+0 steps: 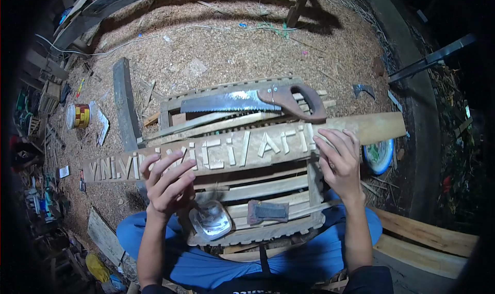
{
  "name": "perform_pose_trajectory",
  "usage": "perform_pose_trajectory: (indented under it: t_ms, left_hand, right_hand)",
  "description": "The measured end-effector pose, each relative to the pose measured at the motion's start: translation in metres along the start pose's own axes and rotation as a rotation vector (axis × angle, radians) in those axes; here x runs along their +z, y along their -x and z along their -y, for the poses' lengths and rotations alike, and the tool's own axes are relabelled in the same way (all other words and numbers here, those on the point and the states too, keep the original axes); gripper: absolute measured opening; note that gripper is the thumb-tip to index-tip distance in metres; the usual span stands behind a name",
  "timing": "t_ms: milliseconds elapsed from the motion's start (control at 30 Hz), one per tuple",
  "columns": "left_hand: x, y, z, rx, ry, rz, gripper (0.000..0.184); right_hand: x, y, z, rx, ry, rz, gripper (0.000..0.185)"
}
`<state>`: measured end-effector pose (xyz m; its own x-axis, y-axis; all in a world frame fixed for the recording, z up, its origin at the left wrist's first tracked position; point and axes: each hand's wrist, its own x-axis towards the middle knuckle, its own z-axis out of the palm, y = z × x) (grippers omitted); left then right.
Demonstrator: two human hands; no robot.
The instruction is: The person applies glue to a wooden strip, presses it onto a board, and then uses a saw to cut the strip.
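both hands [169, 183] hover at the lettered board [227, 144], fingers [335, 144] curled.

Both forearms reach forward from the lap, roughly parallel and well apart. The left hand [337, 157] arches, fingers curled loosely; the right hand [169, 183] spreads its bent fingers, palm down.

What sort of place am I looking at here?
Probably a woodworking spot, perhaps makeshift: wood shavings cover the ground, a handsaw lies on the slatted wooden frame, and wooden letters sit along a long board.
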<state>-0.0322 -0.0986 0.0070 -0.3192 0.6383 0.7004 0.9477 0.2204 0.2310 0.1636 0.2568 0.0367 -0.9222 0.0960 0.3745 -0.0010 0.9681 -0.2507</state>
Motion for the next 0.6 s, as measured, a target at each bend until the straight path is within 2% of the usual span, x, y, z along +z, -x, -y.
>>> perform_pose_trajectory:
  t_ms: [133,200,367,400,467,533,600]
  left_hand:
    - [-0.003,0.008,-0.015,0.052,0.011,0.114,0.027]
    - [-0.009,0.013,-0.029,0.010,0.040,0.176,0.034]
    - [-0.026,0.027,-0.045,0.068,0.053,0.274,0.029]
    - [-0.028,0.029,-0.047,0.067,0.042,0.283,0.030]
    - [-0.030,0.031,-0.049,0.070,0.020,0.290,0.031]
    - [-0.031,0.033,-0.053,0.079,0.004,0.306,0.033]
    - [-0.028,0.034,-0.057,0.109,0.047,0.309,0.035]
  right_hand:
    - [-0.006,0.026,0.037,-0.010,0.020,0.006,0.043]
    - [-0.007,0.037,0.057,0.015,-0.164,0.181,0.042]
    - [0.020,0.041,0.087,-0.090,-0.314,0.625,0.085]
    - [0.024,0.044,0.090,-0.106,-0.314,0.627,0.085]
    - [0.031,0.048,0.094,-0.112,-0.287,0.791,0.085]
    - [0.036,0.050,0.093,-0.116,-0.312,0.742,0.082]
    - [0.039,0.045,0.087,-0.141,-0.316,0.553,0.079]
